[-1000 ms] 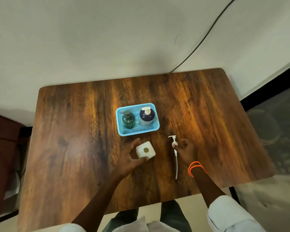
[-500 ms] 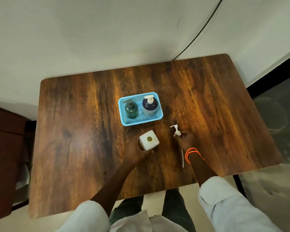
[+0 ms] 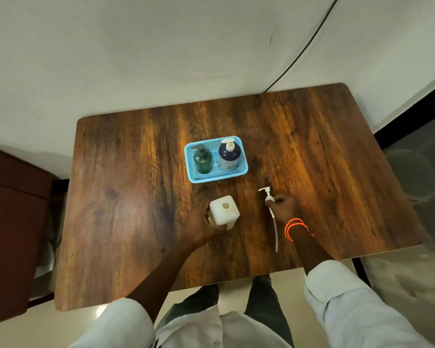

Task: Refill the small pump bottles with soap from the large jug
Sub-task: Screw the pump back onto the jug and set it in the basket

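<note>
A dark wooden surface (image 3: 126,197) is seen from above, set against a pale wall, with a black cable (image 3: 301,49) running down to its far edge. Near the middle of the surface stands a blue basket (image 3: 244,169), taken here as the landmark. Inside it two small pump bottles are held upright: a green bottle (image 3: 203,160) on its left side and a dark blue bottle (image 3: 228,156) with a white pump on its right.

Just in front of the basket, the large jug (image 3: 224,213), white and square-shouldered, is gripped at its side by the left hand (image 3: 200,226); its round mouth is open and uncapped. In front of the basket and to its right, the jug's pump (image 3: 269,197), with a long dip tube, is pinched by the right hand (image 3: 283,207).

Over the last second the pump has been lowered closer to the surface beside the jug, and the jug has stayed held. The jug therefore appears ready for pouring, while both small bottles are still capped.
</note>
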